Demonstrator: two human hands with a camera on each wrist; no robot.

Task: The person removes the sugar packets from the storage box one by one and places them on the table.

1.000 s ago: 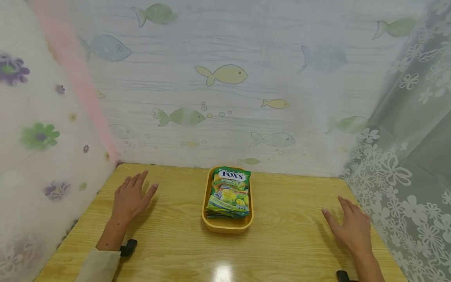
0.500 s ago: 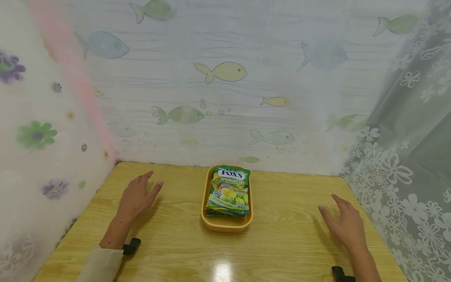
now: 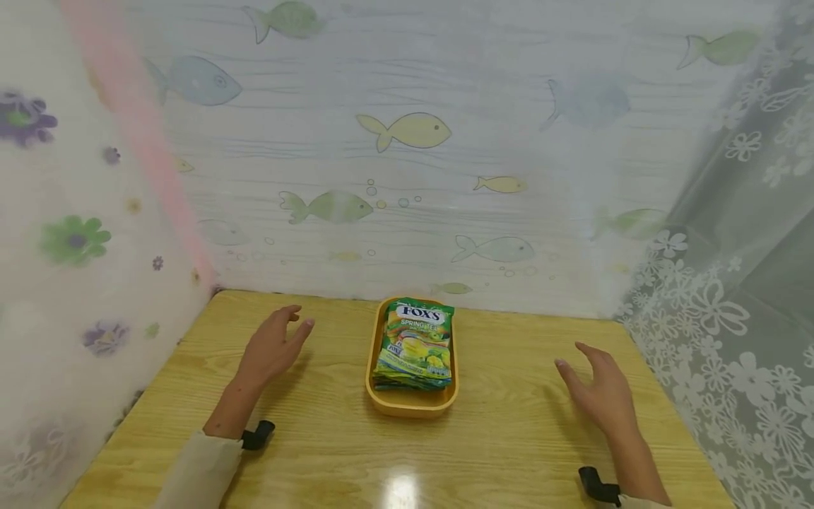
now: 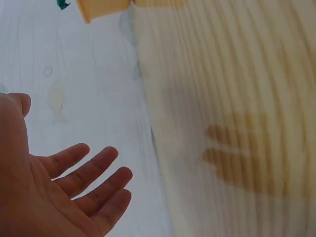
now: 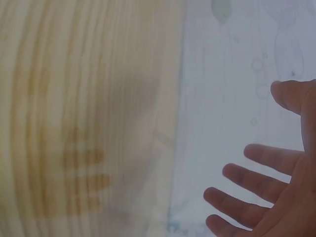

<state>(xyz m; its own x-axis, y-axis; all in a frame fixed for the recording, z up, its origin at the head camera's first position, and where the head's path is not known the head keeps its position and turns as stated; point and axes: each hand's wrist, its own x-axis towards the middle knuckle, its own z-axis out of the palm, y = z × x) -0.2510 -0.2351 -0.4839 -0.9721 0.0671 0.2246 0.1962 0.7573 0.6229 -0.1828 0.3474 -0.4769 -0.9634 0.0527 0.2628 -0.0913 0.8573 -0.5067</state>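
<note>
Glossy green FOX'S packets [image 3: 416,346] lie stacked in a rounded yellow plastic tray [image 3: 413,409]; probably light, slippery (best pinched at side edges); left grip [image 3: 270,353] and right grip [image 3: 604,394] are spread, empty.

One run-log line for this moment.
left hand: open, empty; right hand: open, empty; Fox's Spring Tea packets: stacked in yellow tray; tray: on table

1. The person's bare left hand [image 3: 270,357] is farther inward, nearer the yellow-orange, round-cornered tray [image 3: 412,410]; its fingers, seen spread a second ago, now overlap.
2. The bare right hand [image 3: 604,396] is also farther inward, nearer the tray's other side.
3. A pale fabric cuff [image 3: 641,502] now shows on the right forearm at the lower edge.
</note>
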